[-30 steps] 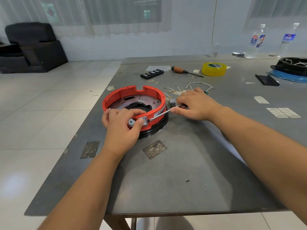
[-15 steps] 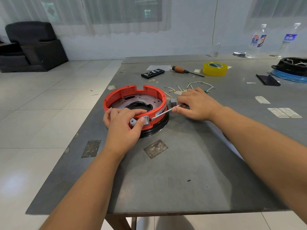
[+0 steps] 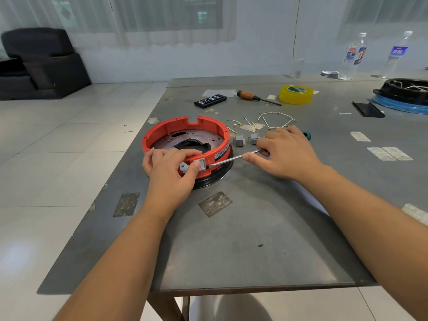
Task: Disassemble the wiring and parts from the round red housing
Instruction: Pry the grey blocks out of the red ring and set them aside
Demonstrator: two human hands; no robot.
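Note:
The round red housing (image 3: pixel 176 128) sits on a black base on the grey table (image 3: pixel 254 239), its metal plate showing inside. My left hand (image 3: pixel 170 169) grips the housing's near rim, thumb pressing on a grey switch (image 3: pixel 201 165) set in the wall. My right hand (image 3: pixel 281 154) pinches a thin metal tool (image 3: pixel 228 159) whose tip touches the rim just right of the switch. Two removed grey switches (image 3: pixel 240 140) and several loose white wires (image 3: pixel 275 120) lie behind my right hand.
Farther back lie a black bit case (image 3: pixel 210 101), a wooden-handled screwdriver (image 3: pixel 254 97) and a yellow tape roll (image 3: pixel 296 94). A black housing on a blue base (image 3: pixel 404 96) and two bottles (image 3: pixel 353 55) stand at the far right. The table's left edge runs close to the red housing.
My right hand has slid a little to the right along the tool, uncovering the two loose switches. My left hand keeps its hold on the rim.

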